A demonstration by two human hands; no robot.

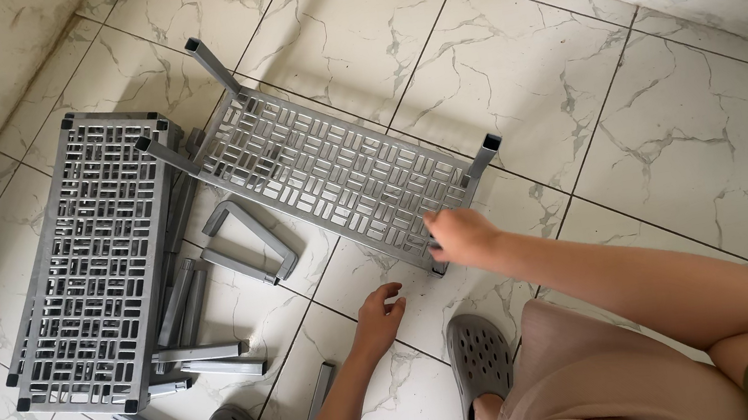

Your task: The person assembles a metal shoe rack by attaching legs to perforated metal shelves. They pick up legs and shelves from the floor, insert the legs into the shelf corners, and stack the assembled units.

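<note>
A grey plastic shelf panel point(329, 172) lies flat on the tiled floor point(511, 71), just ahead of the person's feet, with short square legs point(483, 160) standing up from its corners. Its near edge is gripped by the right hand point(459, 235), the fingers curled down over the rim close to the near right corner; how tightly they are pressed cannot be told. The left hand point(378, 316) is held just above the floor beside that same edge, fingers loosely bent and nothing clasped in it.

The panel is judged to be light and fairly stiff, being moulded plastic pierced throughout with small rectangular slots (a lattice that sheds weight but lets the sheet flex a little over its length). It is best taken by the solid rim or at a leg socket, since the thin bars of the lattice could be bent or snapped. The surface appears matte, so little slipping is expected.

A second panel point(90, 257) of the same pattern lies to the left, near the wall. Loose grey square tubes point(203, 352) are scattered between and beneath the two panels. Perforated grey clogs point(481, 362) are worn on both feet.
</note>
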